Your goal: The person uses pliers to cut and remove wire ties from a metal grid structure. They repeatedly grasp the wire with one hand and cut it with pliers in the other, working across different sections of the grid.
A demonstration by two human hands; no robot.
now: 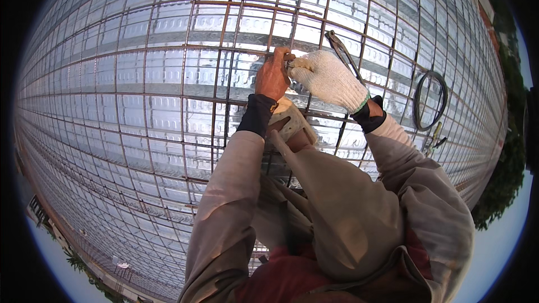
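Note:
My bare left hand (273, 74) is closed beside a crossing of the rusty steel bar mesh (230, 50). My right hand (330, 81), in a white knitted glove with a green-edged cuff, meets it there, thumb and fingers pinched together. Whatever lies between the fingertips is too small to make out. Just right of the glove is a pair of dark pliers (342, 53); its lower end reaches behind the glove's cuff. Whether the right hand touches the pliers, I cannot tell.
Beneath the mesh runs shiny ribbed metal decking (168, 73). My foot in a pale sandal (297, 126) stands just below my hands. A coil of dark wire (416, 104) rests on the mesh at right, with a yellowish-green tool (435, 134) below it. Trees (502, 174) border the right edge.

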